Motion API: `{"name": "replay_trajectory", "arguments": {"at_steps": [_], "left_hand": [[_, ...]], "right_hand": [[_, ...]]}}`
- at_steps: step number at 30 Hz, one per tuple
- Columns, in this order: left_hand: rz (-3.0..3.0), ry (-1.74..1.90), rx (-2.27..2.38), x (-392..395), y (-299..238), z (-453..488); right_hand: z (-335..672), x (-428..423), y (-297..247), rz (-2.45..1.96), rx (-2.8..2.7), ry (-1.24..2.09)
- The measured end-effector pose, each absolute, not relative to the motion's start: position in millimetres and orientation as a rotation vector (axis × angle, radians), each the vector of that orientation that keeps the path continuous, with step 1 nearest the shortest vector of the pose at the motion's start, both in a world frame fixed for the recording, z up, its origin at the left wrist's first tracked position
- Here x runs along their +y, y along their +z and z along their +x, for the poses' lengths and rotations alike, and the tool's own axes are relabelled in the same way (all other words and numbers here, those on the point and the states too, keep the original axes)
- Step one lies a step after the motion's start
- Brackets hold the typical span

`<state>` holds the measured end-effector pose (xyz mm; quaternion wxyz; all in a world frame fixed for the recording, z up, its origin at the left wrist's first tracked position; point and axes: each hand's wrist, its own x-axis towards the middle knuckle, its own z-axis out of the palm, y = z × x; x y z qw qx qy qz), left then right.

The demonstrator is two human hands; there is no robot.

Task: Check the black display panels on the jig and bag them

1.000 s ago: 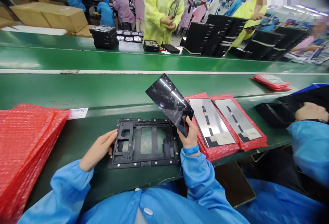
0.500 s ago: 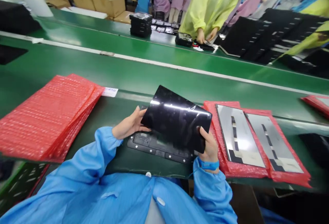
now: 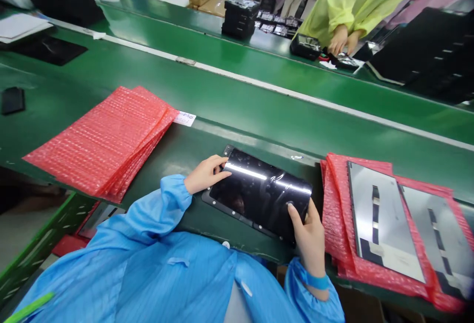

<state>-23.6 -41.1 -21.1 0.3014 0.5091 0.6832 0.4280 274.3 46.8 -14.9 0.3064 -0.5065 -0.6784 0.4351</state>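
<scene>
A glossy black tablet screen [image 3: 259, 192] lies almost flat over a black frame with white dots [image 3: 226, 211], covering most of it. The frame's border shows along the left and front sides. My left hand [image 3: 207, 174] pinches the screen's left edge. At the right end, my right hand [image 3: 310, 231] grips the screen with the thumb on its top face; the other fingers are partly hidden behind the edge. A blue band [image 3: 316, 281] circles my right wrist.
Red bubble-wrap sleeves [image 3: 107, 140] lie stacked to the left. On the right, silver-backed panels [image 3: 385, 219] rest on more red bubble wrap [image 3: 335, 214]. Across the green bench [image 3: 237, 110], a person in yellow [image 3: 355, 2] works beside black stacks [image 3: 240, 17].
The screen has come down from a tilted, raised position to nearly flat on the frame, both hands still on it. The camera view has shifted left.
</scene>
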Motion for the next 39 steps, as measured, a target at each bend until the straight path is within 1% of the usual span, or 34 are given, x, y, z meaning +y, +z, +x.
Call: {"name": "replay_trajectory", "arguments": {"at_steps": [10,18,28,34,39], "left_hand": [[1.411,1.076,1.905,-40,-27,-24],[1.476,0.996,1.960,-39,-28,-26],[1.629,0.671,2.246,-51,-21,-3],[1.850,0.331,2.416,-53,-24,2],[1.893,0.291,2.441,-52,-25,2]], "right_hand": [[274,44,-22,-1.413,-1.800,1.060],[273,43,-24,-1.391,-1.783,1.062],[279,46,-27,-1.461,-1.894,0.962],[279,52,-27,-1.511,-2.023,0.893],[277,57,-23,-1.527,-2.110,0.855]]}}
